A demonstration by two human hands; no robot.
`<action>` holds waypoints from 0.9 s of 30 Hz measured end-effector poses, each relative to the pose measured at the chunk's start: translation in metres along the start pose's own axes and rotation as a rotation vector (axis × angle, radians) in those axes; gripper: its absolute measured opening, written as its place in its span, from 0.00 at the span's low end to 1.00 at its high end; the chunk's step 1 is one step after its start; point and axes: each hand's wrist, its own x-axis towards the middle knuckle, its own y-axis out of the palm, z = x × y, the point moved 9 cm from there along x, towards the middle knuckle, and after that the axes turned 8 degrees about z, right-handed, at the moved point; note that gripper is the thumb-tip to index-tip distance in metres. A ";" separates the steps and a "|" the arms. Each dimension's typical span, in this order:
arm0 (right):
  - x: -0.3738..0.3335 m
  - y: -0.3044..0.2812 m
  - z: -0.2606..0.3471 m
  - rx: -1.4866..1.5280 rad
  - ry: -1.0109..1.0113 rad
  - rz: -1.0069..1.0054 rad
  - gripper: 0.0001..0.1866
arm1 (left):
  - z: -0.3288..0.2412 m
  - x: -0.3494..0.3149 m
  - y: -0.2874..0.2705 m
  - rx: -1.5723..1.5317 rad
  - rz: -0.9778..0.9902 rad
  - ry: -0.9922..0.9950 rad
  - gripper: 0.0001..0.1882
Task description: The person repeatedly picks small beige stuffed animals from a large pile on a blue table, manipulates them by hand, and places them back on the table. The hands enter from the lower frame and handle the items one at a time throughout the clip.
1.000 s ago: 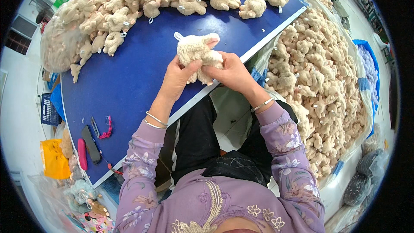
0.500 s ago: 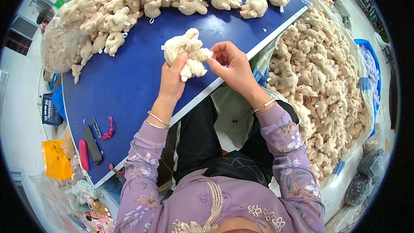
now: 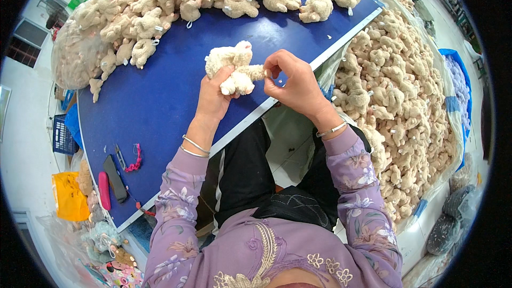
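A small cream plush toy point(image 3: 230, 65) with fluffy fabric is held above the blue table point(image 3: 160, 96). My left hand point(image 3: 214, 93) wraps round its body from the near left side. With thumb and forefinger, my right hand point(image 3: 290, 82) pinches the end of one limb that sticks out to the right. The limb is stretched straight between the two hands. Part of the toy's underside is hidden behind my left fingers.
Similar plush toys point(image 3: 240, 5) are heaped along the table's far side. A big open sack point(image 3: 394, 112) of them stands at the right. On the table's near left lie snips point(image 3: 120, 156), a pink cord point(image 3: 137, 159), a grey bar point(image 3: 113, 178) and a pink case point(image 3: 104, 191).
The toy has turned in my left hand. My right hand has shifted slightly right, drawing the pinched limb out straighter.
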 end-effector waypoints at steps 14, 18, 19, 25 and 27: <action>-0.007 0.033 -0.013 0.301 0.153 -0.121 0.10 | -0.002 -0.002 -0.004 -0.059 -0.161 0.159 0.15; -0.005 0.027 -0.006 0.261 0.110 -0.147 0.10 | -0.002 -0.002 -0.003 -0.022 -0.129 0.138 0.15; -0.004 0.026 -0.004 0.223 0.085 -0.133 0.10 | -0.002 -0.003 -0.001 -0.022 -0.140 0.135 0.15; -0.004 0.021 0.012 0.058 0.033 -0.050 0.12 | -0.005 -0.004 -0.001 0.072 -0.174 0.130 0.13; -0.005 0.024 0.017 -0.026 -0.085 -0.033 0.13 | -0.004 -0.001 -0.006 0.041 -0.156 0.095 0.12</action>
